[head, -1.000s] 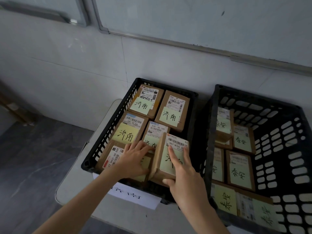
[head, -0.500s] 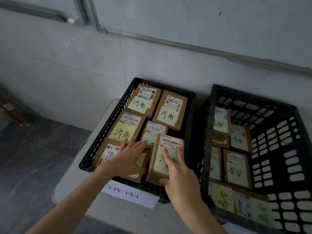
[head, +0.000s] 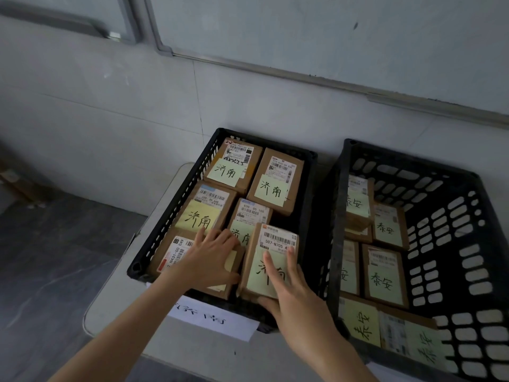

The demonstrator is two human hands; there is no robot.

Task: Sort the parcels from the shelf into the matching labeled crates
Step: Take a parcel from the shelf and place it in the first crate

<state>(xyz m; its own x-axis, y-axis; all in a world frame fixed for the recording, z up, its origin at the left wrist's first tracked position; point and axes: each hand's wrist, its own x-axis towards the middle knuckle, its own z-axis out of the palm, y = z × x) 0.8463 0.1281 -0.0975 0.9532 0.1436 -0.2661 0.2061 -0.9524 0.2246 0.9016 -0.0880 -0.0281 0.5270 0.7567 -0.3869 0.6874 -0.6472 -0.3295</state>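
Observation:
A black crate (head: 170,224) on the left holds several brown parcels with green or yellow notes, and a paper label (head: 212,318) hangs on its front. My right hand (head: 292,288) holds a parcel (head: 278,238) marked 507-N705 at the crate's front right corner. Its fingers lie on the green note and the thumb hooks under the near end. That parcel sits slightly tilted against its neighbours. My left hand (head: 212,257) rests flat on the front left parcel (head: 176,252), fingers spread.
A second black crate (head: 338,216) stands close on the right, with several parcels (head: 384,277) bearing different green notes. Both crates sit on a light table (head: 124,299) against a tiled wall. Dark floor lies to the left.
The parcel under my right hand has sunk lower and lies flatter in the front right corner of the left crate. My left hand stays pressed on the neighbouring parcel.

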